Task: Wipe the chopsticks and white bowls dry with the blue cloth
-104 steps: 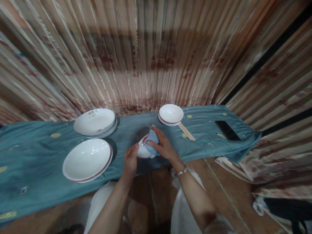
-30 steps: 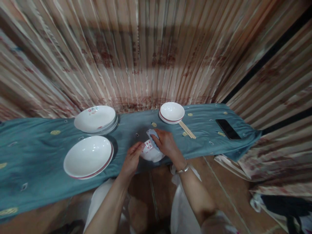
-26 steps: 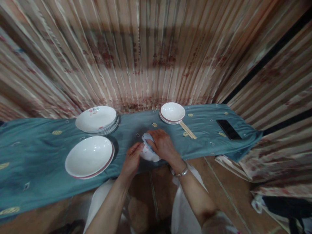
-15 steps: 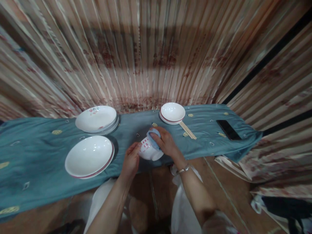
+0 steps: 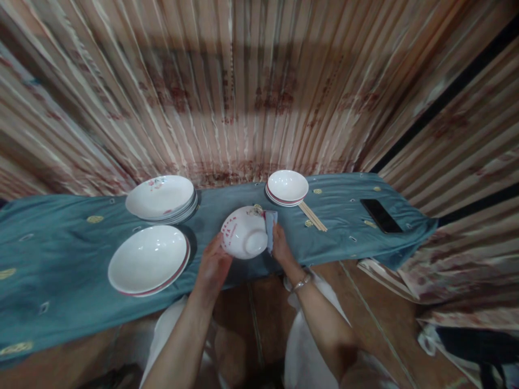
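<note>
A white bowl (image 5: 243,237) with red lettering is held tilted on its side above the table's front edge, its foot ring turned toward me. My left hand (image 5: 213,265) grips its left rim, with part of the fingers hidden behind it. On the opposite side, my right hand (image 5: 280,243) is closed on a pale blue cloth (image 5: 271,227) laid against the bowl's right edge. Behind and to the right stands a stack of small white bowls (image 5: 287,186), with wooden chopsticks (image 5: 314,217) lying beside it.
Large white bowls (image 5: 148,259) sit stacked at the left front, and a stack of white plates (image 5: 160,197) stands behind them. A black phone (image 5: 380,215) lies toward the right end of the teal tablecloth (image 5: 336,243). A pleated curtain (image 5: 243,108) hangs along the back.
The bowl has turned so that its underside faces me more. My right hand and the cloth have shifted from its upper side to its right edge.
</note>
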